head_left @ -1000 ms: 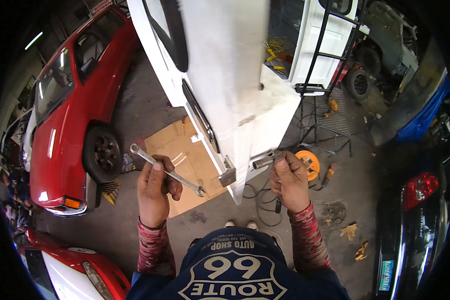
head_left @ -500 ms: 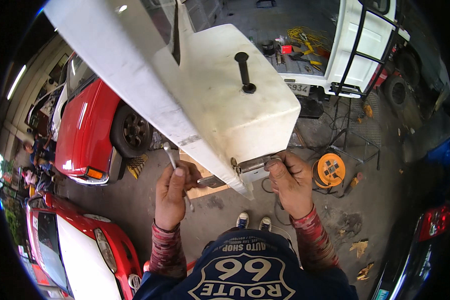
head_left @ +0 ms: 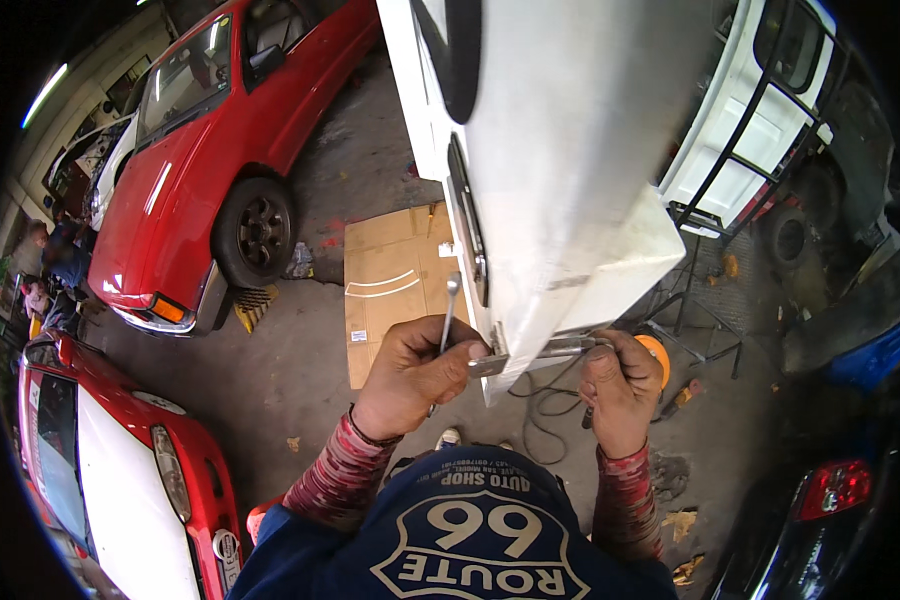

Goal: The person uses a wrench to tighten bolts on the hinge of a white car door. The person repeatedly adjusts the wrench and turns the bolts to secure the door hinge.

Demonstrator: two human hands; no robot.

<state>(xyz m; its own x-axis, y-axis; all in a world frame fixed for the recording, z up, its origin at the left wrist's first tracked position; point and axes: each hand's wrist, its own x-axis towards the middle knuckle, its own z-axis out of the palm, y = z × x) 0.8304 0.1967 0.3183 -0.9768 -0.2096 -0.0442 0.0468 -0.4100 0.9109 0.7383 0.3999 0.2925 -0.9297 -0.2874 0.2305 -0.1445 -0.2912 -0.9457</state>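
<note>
My left hand [head_left: 405, 380] is closed around a slim wrench [head_left: 451, 305], which stands upright between the fingers. Its thumb and fingertips meet a flat metal piece [head_left: 488, 366] at the near lower end of a tall white panel [head_left: 570, 150]. On the panel's other side, my right hand [head_left: 622, 390] pinches a round metal bar [head_left: 567, 345]. The bar and the flat piece line up across the panel's edge; how they join is hidden. Something dark pokes out below my right hand, too small to name.
A white box-shaped body [head_left: 625, 270] adjoins the panel. Flattened cardboard [head_left: 390, 280] lies on the floor at left. Red vehicles [head_left: 260, 130] stand farther left, a dark car [head_left: 810, 530] at lower right. Beside my right hand are an orange cable reel [head_left: 656, 357] and loose cable [head_left: 540, 415].
The view has swung, so the panel stands more upright and the cardboard shows more. My left hand has come closer to the panel's edge with the wrench. My right hand stays on the bar.
</note>
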